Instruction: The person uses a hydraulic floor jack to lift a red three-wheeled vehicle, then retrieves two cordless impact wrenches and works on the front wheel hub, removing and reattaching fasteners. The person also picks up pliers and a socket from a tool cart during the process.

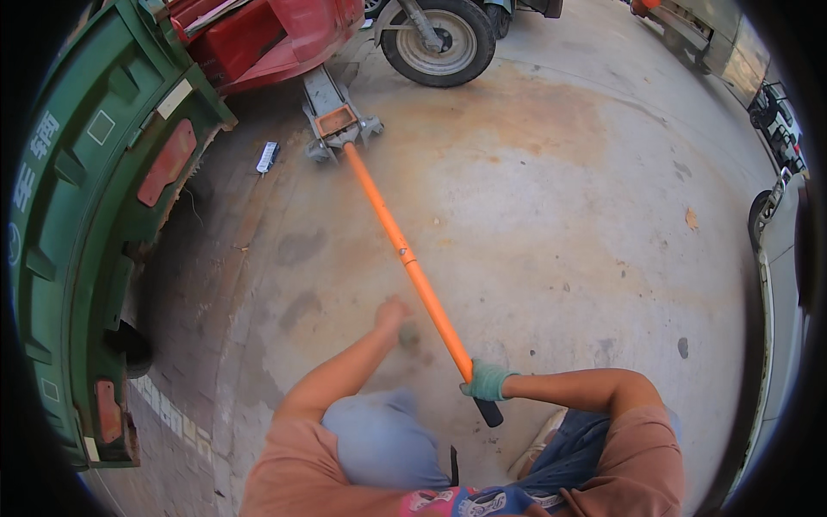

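Observation:
Gloved in green, my right hand (pixel 486 380) grips the long orange handle (pixel 423 287) of a floor jack just above its black end grip (pixel 489 412). The handle slants up and away to the floor jack (pixel 336 116), whose grey frame reaches under the edge of a red three-wheeled vehicle (pixel 278 39). My left hand (pixel 393 316) is blurred, left of the handle and apart from it. A small dark greenish thing (pixel 408 335) shows blurred beside its wrist; I cannot tell what it is or whether the hand holds it.
The green cargo bed (pixel 97 161) of the vehicle lines the left side. Its front wheel (pixel 439 42) stands beyond the jack. A small blue-and-white box (pixel 267 157) lies on the ground by the jack. At the right edge is a light-coloured vehicle (pixel 782 291).

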Tool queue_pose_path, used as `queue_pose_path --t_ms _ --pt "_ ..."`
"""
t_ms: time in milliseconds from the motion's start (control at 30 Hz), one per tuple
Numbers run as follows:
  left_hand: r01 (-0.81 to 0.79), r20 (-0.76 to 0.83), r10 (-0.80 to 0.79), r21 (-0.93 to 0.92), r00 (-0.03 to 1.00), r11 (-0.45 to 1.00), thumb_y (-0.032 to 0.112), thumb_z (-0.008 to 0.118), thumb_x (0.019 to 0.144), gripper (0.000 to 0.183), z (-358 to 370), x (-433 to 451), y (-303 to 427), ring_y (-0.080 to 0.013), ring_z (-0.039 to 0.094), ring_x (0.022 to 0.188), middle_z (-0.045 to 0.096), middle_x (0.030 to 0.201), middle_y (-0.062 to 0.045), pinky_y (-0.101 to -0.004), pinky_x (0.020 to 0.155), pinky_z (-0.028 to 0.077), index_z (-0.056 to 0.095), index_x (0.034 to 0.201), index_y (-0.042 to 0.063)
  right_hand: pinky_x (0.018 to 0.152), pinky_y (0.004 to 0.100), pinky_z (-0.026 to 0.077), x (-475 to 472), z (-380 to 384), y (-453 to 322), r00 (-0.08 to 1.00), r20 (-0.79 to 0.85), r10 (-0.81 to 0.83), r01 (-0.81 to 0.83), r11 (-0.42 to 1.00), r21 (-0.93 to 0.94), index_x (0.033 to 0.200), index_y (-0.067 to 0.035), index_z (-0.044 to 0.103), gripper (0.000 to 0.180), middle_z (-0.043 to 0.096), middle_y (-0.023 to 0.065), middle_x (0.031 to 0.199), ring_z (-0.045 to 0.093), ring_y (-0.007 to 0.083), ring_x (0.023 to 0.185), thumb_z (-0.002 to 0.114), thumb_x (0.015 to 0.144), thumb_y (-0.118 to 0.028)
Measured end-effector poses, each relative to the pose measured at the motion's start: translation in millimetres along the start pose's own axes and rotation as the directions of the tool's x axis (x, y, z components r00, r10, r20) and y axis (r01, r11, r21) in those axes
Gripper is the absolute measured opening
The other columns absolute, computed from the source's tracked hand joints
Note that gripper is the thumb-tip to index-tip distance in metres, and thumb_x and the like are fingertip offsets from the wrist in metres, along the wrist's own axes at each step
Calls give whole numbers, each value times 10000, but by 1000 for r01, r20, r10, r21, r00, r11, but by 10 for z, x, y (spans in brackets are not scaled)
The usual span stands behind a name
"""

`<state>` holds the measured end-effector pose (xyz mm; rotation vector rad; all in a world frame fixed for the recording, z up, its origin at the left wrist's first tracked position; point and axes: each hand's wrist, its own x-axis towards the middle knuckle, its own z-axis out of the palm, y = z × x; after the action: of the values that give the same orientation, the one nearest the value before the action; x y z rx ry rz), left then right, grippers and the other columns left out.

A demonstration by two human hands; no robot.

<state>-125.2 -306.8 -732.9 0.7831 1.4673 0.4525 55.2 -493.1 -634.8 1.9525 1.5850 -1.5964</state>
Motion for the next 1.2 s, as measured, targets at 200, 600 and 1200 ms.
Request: queue_pose_path --t_ms 200,600,1200 --pt "-59 -18 59 -23 998 998 381 390 1006 442 -148 9 -80 -195 609 861 667 911 -136 -352 759 472 586 936 -9 790 419 514 -155 -112 -329 989 75 -128 136 985 -109 1083 61 551 630 653 232 927 653 360 864 645 785 -485" --pt "-38 -37 39 24 999 999 395 419 992 418 16 -311 202 -206 601 877 690 893 -129 -359 861 435 594 903 27 782 425 514 -207 -119 -262 990 7 -144 144 989 -33 1115 68 522 626 651 224 911 655 363 852 654 791 -452" --pt "-2 -80 4 29 997 1000 344 409 983 429 -122 105 -29 -235 609 855 673 907 -135 -381 818 448 634 848 4 754 413 523 -432 -368 -613 988 31 -149 151 981 -119 1068 43 574 577 664 219 886 671 336 822 640 793 -460"
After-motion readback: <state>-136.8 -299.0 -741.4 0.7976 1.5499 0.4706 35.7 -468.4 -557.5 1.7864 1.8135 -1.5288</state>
